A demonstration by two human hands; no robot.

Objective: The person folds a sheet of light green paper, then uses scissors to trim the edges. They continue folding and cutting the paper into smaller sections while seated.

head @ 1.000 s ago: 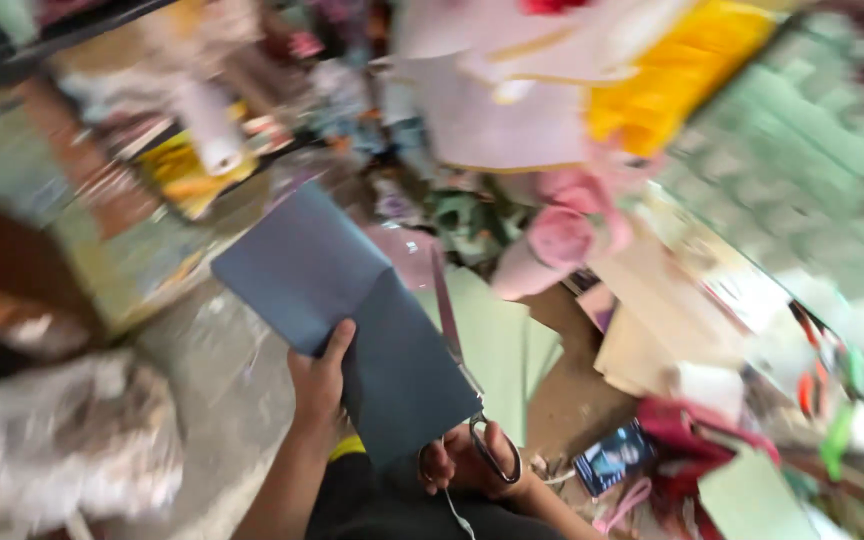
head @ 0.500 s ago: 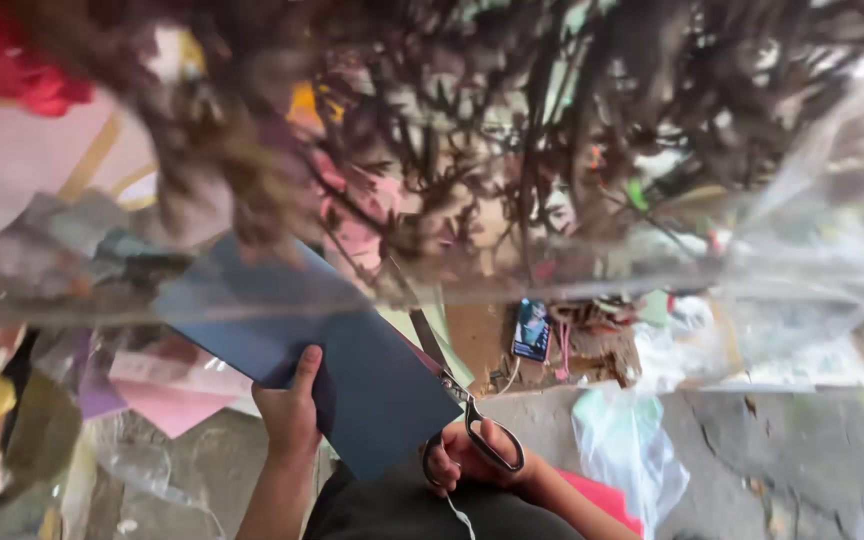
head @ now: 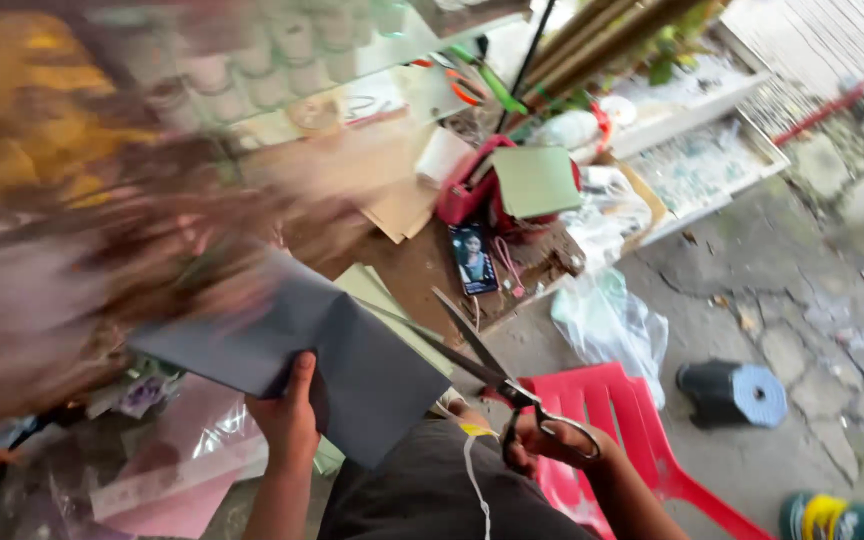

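My left hand grips the near edge of a folded dark grey sheet of paper, held out in front of me. My right hand holds a pair of scissors by the handles, blades open and pointing up-left, close to the sheet's right edge. The paper's left part is blurred by camera motion.
A red plastic chair sits under my right arm. Ahead lie pale green sheets, a phone, a red tape dispenser, a green card, a clear plastic bag, pink sheets and a black spool.
The view has swung sharply between frames. My left hand still holds the grey sheet; the scissors, earlier low by my lap, are now raised with blades open beside the paper.
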